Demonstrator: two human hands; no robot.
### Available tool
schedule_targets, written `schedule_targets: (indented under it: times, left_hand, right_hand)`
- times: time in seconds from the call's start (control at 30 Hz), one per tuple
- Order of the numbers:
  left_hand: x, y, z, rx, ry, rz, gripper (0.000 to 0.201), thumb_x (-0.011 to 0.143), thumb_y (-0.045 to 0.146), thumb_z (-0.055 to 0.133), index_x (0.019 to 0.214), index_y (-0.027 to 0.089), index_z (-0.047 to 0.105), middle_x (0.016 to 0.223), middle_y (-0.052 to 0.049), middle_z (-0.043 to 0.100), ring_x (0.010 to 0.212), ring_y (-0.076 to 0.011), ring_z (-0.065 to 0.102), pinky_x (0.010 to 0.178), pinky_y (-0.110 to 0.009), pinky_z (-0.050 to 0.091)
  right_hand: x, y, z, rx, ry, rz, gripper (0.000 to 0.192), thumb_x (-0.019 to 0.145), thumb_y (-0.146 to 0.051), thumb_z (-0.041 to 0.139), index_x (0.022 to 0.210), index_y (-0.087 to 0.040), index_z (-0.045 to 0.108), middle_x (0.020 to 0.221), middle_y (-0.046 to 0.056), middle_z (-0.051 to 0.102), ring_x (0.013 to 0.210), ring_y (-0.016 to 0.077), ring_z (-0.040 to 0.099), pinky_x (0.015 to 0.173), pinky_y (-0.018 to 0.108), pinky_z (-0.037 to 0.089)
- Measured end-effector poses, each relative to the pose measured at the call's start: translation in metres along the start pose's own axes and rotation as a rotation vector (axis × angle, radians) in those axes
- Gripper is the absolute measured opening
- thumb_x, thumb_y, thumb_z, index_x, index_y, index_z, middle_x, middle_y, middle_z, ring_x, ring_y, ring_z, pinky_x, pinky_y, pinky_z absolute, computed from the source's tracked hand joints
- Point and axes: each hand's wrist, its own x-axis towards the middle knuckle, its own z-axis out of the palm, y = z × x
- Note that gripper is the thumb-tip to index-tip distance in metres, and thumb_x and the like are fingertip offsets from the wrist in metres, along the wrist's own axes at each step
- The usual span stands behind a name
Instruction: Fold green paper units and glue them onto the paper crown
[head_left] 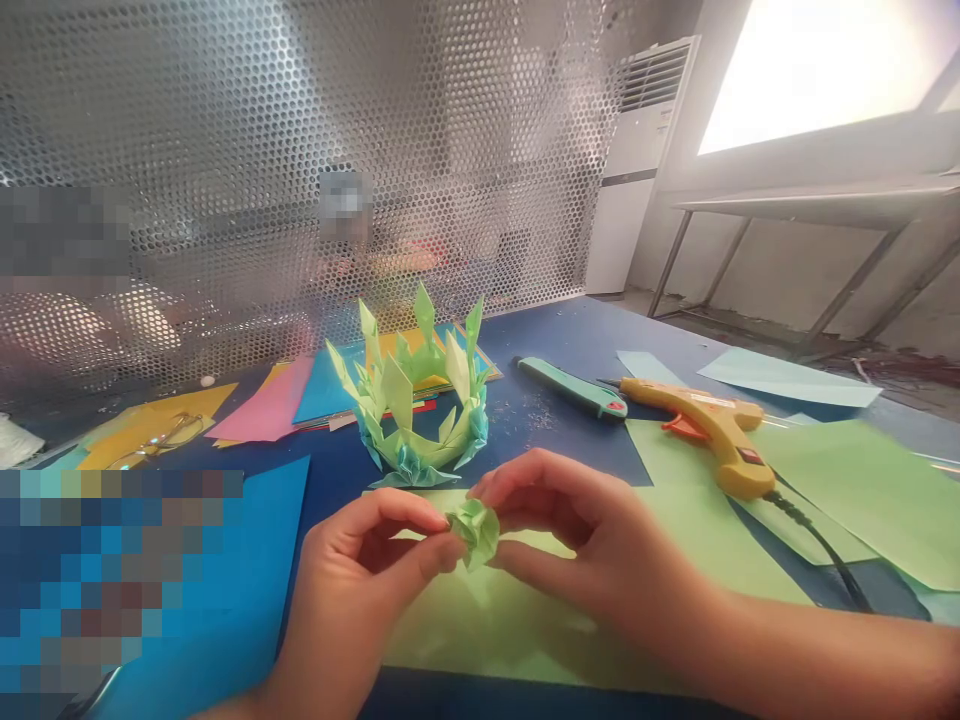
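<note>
Just above a pale green paper sheet (525,610) on the dark blue worktop (570,340), both hands meet around a small crumpled-looking light green folded paper piece (475,530). The left hand (360,570) pinches its left edge between thumb and forefinger, and the right hand (577,540) grips its right side the same way, the other fingers curled loosely behind. The piece hangs in the air, clear of the sheet, directly in front of a spiky ring-shaped crown of folded light green and teal paper (416,400) that stands upright on the worktop.

To work a fold this small well, the fingertips probably need to stay close to the crease, pressing evenly from both sides so the thin paper does not tear or twist. Keeping the piece low over the sheet would make a slip harmless.

To the right lie a teal utility knife (574,388) and a yellow hot glue gun (709,430), its black cord trailing toward the near edge; the nozzle points toward the knife, well apart from the hands. Sheets of pink, yellow and blue paper (262,405) lie fanned behind the crown, in front of a perforated metal screen (300,150).
</note>
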Motion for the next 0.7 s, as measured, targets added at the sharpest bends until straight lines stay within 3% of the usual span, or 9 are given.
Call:
schedule_targets:
  times: [0.43, 0.7]
  left_hand:
    - [0.0026, 0.0046, 0.0025, 0.072, -0.040, -0.043, 0.007, 0.076, 0.025, 0.083, 0.070, 0.028, 0.083, 0.075, 0.004, 0.075, 0.053, -0.0088, 0.065, 0.053, -0.015, 0.057]
    - [0.0023, 0.0056, 0.0031, 0.147, -0.053, -0.097, 0.009, 0.077, 0.028, 0.081, 0.069, 0.024, 0.079, 0.068, 0.004, 0.070, 0.053, -0.0087, 0.060, 0.052, -0.015, 0.052]
  right_hand:
    - [-0.0023, -0.0019, -0.0029, -0.547, 0.148, -0.332, 0.021, 0.073, -0.002, 0.070, 0.080, -0.023, 0.066, 0.081, -0.003, 0.076, 0.075, 0.0127, 0.073, 0.073, 0.020, 0.060]
    - [-0.0031, -0.0039, -0.0024, -0.547, 0.105, -0.401, 0.015, 0.077, -0.007, 0.073, 0.083, -0.021, 0.072, 0.079, 0.000, 0.079, 0.068, 0.0128, 0.074, 0.066, 0.018, 0.061]
